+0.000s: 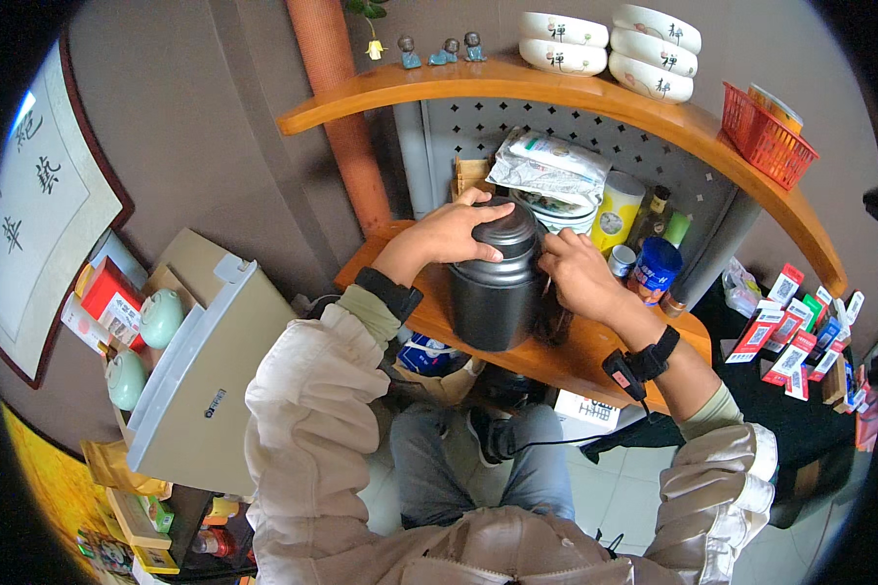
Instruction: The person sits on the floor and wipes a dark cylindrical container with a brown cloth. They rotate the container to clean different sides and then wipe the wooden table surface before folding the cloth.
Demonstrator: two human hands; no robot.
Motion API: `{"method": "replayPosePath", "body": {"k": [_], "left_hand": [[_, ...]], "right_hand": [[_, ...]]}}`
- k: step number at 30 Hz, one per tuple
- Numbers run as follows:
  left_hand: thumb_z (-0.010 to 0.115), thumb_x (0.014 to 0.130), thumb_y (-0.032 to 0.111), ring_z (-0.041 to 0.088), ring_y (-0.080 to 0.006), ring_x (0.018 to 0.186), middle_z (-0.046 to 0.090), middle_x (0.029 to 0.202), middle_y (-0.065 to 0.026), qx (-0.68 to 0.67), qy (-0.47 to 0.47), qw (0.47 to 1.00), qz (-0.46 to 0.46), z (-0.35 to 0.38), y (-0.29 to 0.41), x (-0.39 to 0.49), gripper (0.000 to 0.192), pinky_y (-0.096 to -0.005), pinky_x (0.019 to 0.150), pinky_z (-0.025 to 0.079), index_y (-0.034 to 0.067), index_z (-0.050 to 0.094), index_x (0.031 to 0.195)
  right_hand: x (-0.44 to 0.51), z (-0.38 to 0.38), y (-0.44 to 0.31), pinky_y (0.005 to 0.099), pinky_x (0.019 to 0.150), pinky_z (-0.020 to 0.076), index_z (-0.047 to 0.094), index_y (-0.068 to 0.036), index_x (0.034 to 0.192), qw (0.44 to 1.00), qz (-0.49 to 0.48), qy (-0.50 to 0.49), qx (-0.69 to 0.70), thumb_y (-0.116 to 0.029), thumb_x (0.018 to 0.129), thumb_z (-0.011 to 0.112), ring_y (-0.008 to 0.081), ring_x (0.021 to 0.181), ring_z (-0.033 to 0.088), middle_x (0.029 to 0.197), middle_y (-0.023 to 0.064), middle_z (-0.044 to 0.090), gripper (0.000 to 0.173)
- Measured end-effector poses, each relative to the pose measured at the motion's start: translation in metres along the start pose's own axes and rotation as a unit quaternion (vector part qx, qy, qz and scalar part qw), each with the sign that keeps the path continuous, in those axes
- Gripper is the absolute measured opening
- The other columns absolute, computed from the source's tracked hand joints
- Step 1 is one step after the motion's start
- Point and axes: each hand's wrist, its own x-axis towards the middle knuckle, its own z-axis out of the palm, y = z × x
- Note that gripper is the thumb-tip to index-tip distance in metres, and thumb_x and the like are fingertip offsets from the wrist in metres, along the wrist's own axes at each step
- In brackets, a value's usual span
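A matte black metal canister (pixel 492 311) with a stepped, ringed neck stands upright on a curved wooden shelf (pixel 402 296). My left hand (pixel 439 234) grips its round lid (pixel 508 223), with the fingers spread over the top and the thumb at the near side. My right hand (pixel 582 272) is at the canister's right side, its fingers curled close to the neck. What those fingertips touch is hidden. Below them a dark brown, glossy thing (pixel 552 322) shows beside the canister; its kind is unclear.
Behind stand plastic packets (pixel 552 164), a yellow tin (pixel 616 212), a bottle (pixel 651 212) and a blue can (pixel 655 267). An upper wooden shelf (pixel 483 79) carries stacked bowls (pixel 563 45), figurines and a red basket (pixel 768 139). Printed-code cards (pixel 790 355) stand right; a beige cabinet (pixel 219 380) left.
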Motion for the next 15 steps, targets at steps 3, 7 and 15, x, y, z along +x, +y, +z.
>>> {"method": "replayPosePath", "body": {"k": [3, 7, 15], "left_hand": [[0.084, 0.072, 0.031, 0.038, -0.0372, 0.138, 0.033, 0.151, -0.0203, 0.009, 0.001, 1.000, 0.005, 0.001, -0.002, 0.001, 0.085, -0.0399, 0.114, 0.034, 0.028, 0.045, 0.148], [0.083, 0.074, 0.032, 0.036, -0.0388, 0.138, 0.033, 0.149, -0.0216, -0.029, 0.006, 0.999, 0.023, 0.003, -0.008, 0.001, 0.082, -0.0409, 0.114, 0.032, 0.028, 0.046, 0.147], [0.064, 0.091, 0.050, 0.027, -0.0396, 0.141, 0.028, 0.150, -0.0218, -0.089, 0.006, 0.996, 0.008, 0.010, -0.011, -0.001, 0.067, -0.0414, 0.117, 0.025, 0.024, 0.042, 0.149]], "right_hand": [[0.004, -0.004, -0.018, 0.0384, 0.085, 0.0438, 0.070, -0.004, 0.084, 1.000, -0.012, -0.012, 0.014, -0.007, 0.072, 0.063, 0.0281, 0.100, 0.053, 0.099, 0.0095, 0.057, 0.014], [0.006, 0.000, -0.041, 0.0381, 0.084, 0.0439, 0.069, -0.003, 0.086, 0.999, -0.008, 0.014, 0.032, -0.010, 0.073, 0.067, 0.0280, 0.100, 0.053, 0.099, 0.0096, 0.057, 0.015], [0.003, 0.017, -0.041, 0.0363, 0.081, 0.0432, 0.068, -0.008, 0.084, 0.996, -0.003, 0.080, -0.029, -0.017, 0.078, 0.064, 0.0243, 0.096, 0.054, 0.093, 0.0052, 0.057, 0.011]]}}
